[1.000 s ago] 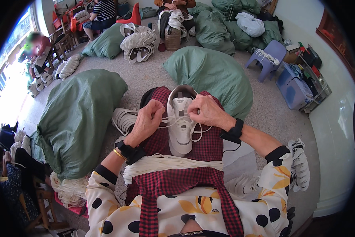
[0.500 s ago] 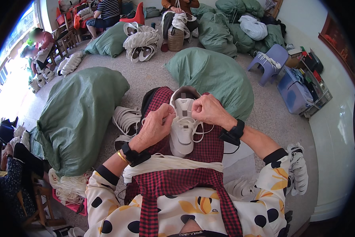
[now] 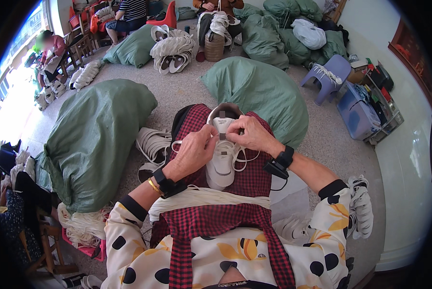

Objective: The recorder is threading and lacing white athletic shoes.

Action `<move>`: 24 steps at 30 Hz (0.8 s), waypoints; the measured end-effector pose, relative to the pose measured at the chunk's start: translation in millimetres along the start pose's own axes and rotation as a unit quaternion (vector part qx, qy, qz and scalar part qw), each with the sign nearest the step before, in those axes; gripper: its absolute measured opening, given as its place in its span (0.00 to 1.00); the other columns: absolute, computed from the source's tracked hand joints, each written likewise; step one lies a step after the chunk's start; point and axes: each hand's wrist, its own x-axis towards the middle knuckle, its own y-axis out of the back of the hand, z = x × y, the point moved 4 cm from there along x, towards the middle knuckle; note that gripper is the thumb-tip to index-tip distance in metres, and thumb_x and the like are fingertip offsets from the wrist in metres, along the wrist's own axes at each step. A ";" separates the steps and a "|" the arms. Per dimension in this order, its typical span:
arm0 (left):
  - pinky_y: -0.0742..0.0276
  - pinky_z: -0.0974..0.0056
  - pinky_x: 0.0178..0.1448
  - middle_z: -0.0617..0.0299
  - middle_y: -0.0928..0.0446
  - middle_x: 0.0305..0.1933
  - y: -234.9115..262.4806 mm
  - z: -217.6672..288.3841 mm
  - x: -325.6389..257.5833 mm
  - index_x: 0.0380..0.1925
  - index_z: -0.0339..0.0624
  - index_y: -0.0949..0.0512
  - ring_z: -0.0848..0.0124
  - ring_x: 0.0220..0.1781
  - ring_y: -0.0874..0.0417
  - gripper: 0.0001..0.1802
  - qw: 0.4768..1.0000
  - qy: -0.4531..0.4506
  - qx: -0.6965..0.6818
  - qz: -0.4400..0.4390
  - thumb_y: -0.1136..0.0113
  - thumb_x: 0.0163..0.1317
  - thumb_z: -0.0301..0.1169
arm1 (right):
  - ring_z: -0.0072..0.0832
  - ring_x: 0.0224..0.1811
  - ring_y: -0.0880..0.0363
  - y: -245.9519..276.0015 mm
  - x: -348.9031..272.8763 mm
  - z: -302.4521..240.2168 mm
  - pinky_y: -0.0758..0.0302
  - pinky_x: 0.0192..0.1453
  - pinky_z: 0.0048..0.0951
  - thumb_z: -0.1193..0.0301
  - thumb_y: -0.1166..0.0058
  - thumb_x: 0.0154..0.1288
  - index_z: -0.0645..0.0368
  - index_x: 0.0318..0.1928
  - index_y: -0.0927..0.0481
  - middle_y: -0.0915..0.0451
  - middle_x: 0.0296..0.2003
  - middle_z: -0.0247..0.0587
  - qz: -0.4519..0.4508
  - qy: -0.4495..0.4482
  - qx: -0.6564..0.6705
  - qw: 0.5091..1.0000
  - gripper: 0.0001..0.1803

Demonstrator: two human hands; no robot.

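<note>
A white sneaker rests on my lap over the red-and-black checked apron, its toe toward me. White shoelace loops out over its right side, and another bit shows left of my left hand. My left hand is closed at the left eyelets, thumb and forefinger pinching the lace. Across the tongue, my right hand pinches lace at the upper eyelets; the fingertips partly hide it. A bundle of long white laces lies across my lap below the toe.
Large green sacks lie ahead left and ahead right. Stacked white shoes sit by my left leg, more shoes at far right. A pink basket of laces stands lower left. A purple stool is right; other people sit farther back.
My right hand has moved slightly left and down, in over the tongue, closer to my left hand. My left hand has shifted a little; the sneaker stays on my lap.
</note>
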 end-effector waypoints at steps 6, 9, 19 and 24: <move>0.26 0.46 0.31 0.47 0.21 0.23 -5.9 0.7 7.7 0.41 0.38 0.25 0.47 0.26 0.18 0.07 0.986 -0.003 0.164 -0.014 0.43 0.65 0.29 | 0.33 0.36 0.26 -4.2 -1.7 3.6 0.28 0.46 0.33 0.68 0.37 0.58 0.57 0.34 0.13 0.15 0.32 0.35 0.013 0.057 -0.029 0.998 0.07; 0.26 0.47 0.31 0.47 0.21 0.22 -8.4 -5.4 14.6 0.39 0.37 0.22 0.49 0.26 0.18 0.08 0.985 -0.016 0.172 -0.010 0.42 0.63 0.29 | 0.34 0.38 0.25 -3.1 -3.0 0.7 0.28 0.46 0.34 0.68 0.38 0.58 0.57 0.34 0.13 0.15 0.33 0.35 0.016 0.068 -0.025 0.997 0.07; 0.26 0.57 0.30 0.50 0.21 0.19 -0.2 -12.9 29.0 0.35 0.35 0.17 0.58 0.23 0.18 0.09 0.996 0.012 0.047 -0.075 0.37 0.55 0.28 | 0.46 0.27 0.16 -4.8 4.4 -1.0 0.28 0.33 0.50 0.66 0.36 0.49 0.58 0.24 0.14 0.16 0.23 0.47 0.059 -0.032 -0.028 0.997 0.08; 0.22 0.52 0.38 0.47 0.19 0.24 0.3 -6.7 31.8 0.35 0.37 0.17 0.51 0.31 0.15 0.08 0.985 -0.022 0.142 -0.092 0.38 0.57 0.29 | 0.45 0.29 0.16 -10.4 1.8 -4.4 0.31 0.34 0.51 0.69 0.38 0.50 0.58 0.25 0.16 0.16 0.24 0.46 0.038 -0.018 -0.221 0.974 0.06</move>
